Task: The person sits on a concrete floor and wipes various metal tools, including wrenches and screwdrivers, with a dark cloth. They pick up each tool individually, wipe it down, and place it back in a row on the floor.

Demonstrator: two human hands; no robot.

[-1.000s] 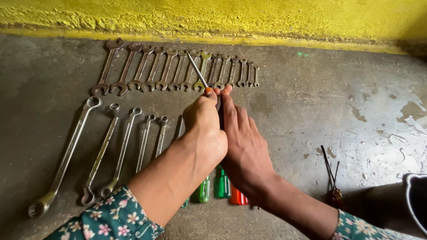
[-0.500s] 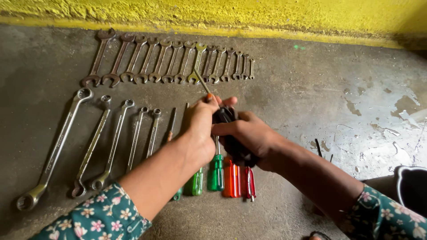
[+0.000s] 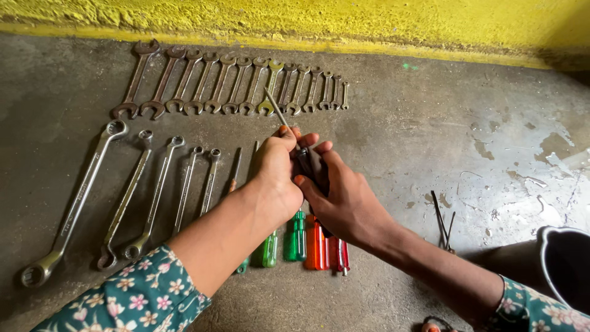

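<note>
Both my hands meet over a grey concrete floor (image 3: 430, 123), gripping one screwdriver (image 3: 307, 161) with a dark handle; its metal shaft sticks out up-left past my fingers. My left hand (image 3: 276, 175) pinches it near the shaft end. My right hand (image 3: 344, 203) wraps the handle from the right. Under my hands lie green-handled screwdrivers (image 3: 295, 243) and red- and orange-handled screwdrivers (image 3: 326, 249), partly hidden. Both sleeves are green with a flower print.
A row of open-end spanners (image 3: 233, 86) lies along the yellow wall (image 3: 307, 24). Ring spanners (image 3: 129, 190) lie in a second row at the left. Thin metal tools (image 3: 444, 221) lie at the right, and a dark bucket rim (image 3: 562, 264) stands at the lower right.
My hands were flat over the laid-out screwdrivers; they have since lifted a dark-handled one and now hold it together, the right hand wrapping further round the handle.
</note>
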